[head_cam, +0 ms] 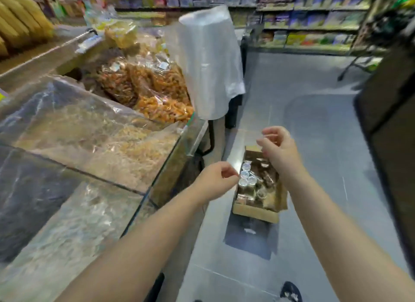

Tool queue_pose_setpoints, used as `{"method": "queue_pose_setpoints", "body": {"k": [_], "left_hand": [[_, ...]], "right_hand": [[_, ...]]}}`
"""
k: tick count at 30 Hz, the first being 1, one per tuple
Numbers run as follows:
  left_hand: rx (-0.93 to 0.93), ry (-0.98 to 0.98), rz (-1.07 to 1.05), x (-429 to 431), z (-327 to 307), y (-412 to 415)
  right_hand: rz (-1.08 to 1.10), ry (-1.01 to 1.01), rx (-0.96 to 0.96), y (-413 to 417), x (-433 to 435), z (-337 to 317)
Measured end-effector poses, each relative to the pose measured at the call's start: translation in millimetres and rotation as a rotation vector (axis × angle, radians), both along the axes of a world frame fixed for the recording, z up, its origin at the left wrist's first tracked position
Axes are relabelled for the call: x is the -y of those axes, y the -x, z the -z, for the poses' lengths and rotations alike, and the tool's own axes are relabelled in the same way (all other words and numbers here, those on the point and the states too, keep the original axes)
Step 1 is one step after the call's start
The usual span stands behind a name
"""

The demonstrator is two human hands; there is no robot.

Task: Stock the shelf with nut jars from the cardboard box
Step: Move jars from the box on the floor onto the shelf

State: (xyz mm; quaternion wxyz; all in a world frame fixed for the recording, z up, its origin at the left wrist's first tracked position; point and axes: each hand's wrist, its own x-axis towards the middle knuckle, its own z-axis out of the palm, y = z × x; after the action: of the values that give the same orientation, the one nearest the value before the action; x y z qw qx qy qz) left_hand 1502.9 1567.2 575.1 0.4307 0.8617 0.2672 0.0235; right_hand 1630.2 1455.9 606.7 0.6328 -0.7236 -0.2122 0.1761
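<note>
An open cardboard box [254, 213] stands on the grey floor beside the display counter. Inside it are several small nut jars [247, 178] with clear lids, standing upright along its left side. My left hand [214, 181] hovers above the box's left edge with its fingers curled in, holding nothing. Higher up, over the far end of the box, is my right hand [279, 150]; its fingers are loosely curled and empty. Both forearms reach forward from the bottom of the view. The picture is blurred.
On the left runs a glass-topped counter [94, 149] with bulk nuts and snacks under plastic. Bags of orange snacks [157, 92] and a hanging roll of plastic bags [208, 61] sit at its far end. A dark cabinet [393, 126] stands on the right, with stocked shelves [303, 20] behind.
</note>
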Motion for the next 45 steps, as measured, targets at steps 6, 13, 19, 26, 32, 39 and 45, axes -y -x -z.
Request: {"method": "queue_pose_setpoints", "body": {"k": [6, 13, 19, 26, 32, 39, 45], "left_hand": [[-0.074, 0.154, 0.035, 78, 50, -110], [-0.192, 0.421, -0.101, 118, 132, -200], [-0.326, 0.491, -0.179, 86, 207, -244], [-0.440, 0.434, -0.265, 10, 326, -310], [-0.571, 0.385, -0.277, -28, 441, -330], [-0.620, 0.292, -0.278, -51, 589, -343], [-0.589, -0.144, -0.066, -84, 670, -395]], "right_hand": [[0.065, 0.104, -0.083, -103, 82, 43], [-0.049, 0.351, -0.086, -208, 107, 104], [-0.231, 0.574, -0.096, -274, 67, 189], [-0.475, 0.902, 0.006, -332, 19, 336], [-0.810, 1.208, 0.149, -354, 12, 466], [-0.796, 1.135, 0.193, -372, -17, 613], [-0.678, 0.999, 0.261, -392, -74, 706]]}}
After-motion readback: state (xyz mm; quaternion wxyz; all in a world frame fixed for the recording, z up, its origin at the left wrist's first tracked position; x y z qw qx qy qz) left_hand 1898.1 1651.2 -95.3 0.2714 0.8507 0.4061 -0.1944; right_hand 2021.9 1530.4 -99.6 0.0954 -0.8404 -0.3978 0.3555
